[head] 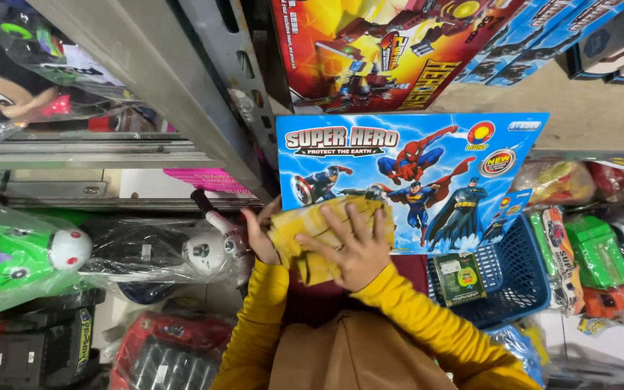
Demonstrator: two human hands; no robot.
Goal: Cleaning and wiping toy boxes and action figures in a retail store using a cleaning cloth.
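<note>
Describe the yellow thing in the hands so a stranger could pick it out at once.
Start at the big blue toy box with cartoon heroes in the middle of the shelves. Across its lower left edge lies a folded yellow cloth, gripped by the left hand and pressed by the right hand. It alone is plain, soft and unwrapped.

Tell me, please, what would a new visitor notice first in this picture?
The blue toy box with cartoon heroes stands out at the centre, leaning under a red toy box above. In front of it, the left hand and right hand, in yellow sleeves, press a yellow cloth. A blue basket sits at right.
</note>
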